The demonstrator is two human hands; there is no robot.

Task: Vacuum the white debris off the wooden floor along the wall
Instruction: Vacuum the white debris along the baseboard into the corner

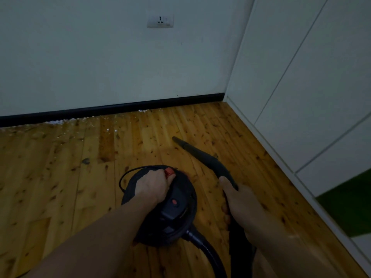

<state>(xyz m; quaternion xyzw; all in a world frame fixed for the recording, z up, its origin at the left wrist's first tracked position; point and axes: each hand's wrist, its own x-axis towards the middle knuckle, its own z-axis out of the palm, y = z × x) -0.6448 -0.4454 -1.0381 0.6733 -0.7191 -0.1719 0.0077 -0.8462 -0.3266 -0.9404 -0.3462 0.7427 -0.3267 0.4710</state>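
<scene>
Head view. A round black vacuum canister (174,209) stands on the wooden floor (60,177) at the centre of the frame, toward 6 o'clock. The left hand (153,186) lies on top of the canister, fingers curled at its upper edge beside an orange-red tab (169,172); whether they close round a handle cannot be told. A second red button (174,202) sits on the lid. A black hose (202,245) leaves the canister toward 5 o'clock. The right hand (237,199), at 4 o'clock from the canister, grips the rear of the black wand nozzle (197,152), fingers wrapped round it; the nozzle tip points toward 11 o'clock, near the floor. White debris (58,122) lies along the black skirting board (112,109) at 10 o'clock, with a smaller patch at 12 o'clock, well apart from the nozzle tip. A wall socket (160,21) is at 12 o'clock; white cabinet panels (301,77) stand at 3 o'clock.
</scene>
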